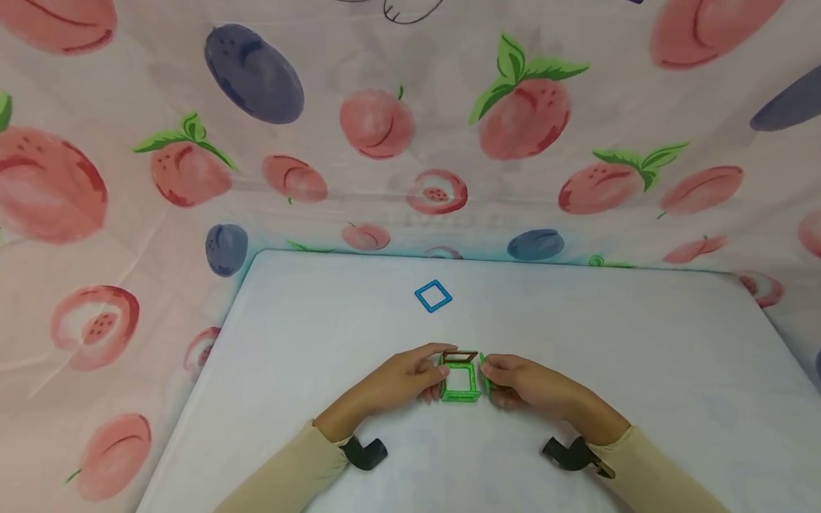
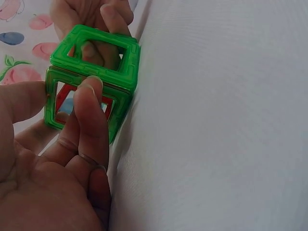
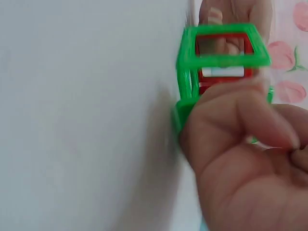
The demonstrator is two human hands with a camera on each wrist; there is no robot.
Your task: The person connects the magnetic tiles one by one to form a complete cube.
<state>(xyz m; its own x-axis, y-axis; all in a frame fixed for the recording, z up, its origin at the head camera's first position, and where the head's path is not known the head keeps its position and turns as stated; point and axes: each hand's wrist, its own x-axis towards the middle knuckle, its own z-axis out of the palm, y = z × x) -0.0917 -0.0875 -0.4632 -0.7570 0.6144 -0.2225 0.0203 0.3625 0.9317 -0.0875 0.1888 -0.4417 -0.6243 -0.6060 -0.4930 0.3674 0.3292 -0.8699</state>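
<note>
Tabletop (image 1: 577, 370) is carrying a half-built cube (image 1: 460, 377) mid-front, which both hands are pinching: left hand (image 1: 404, 377) and right hand (image 1: 519, 385) fingers curling round opposite green frames. Uneven squeezing risks popping the magnetic frames apart. Blue square (image 1: 433, 296) is lying beyond.

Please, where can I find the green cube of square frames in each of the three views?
Head: green cube at lower centre, between both hands.
Left wrist: upper left, on the white table.
Right wrist: upper right, behind the right hand.
Shared landmark: the red frame inside.
</note>
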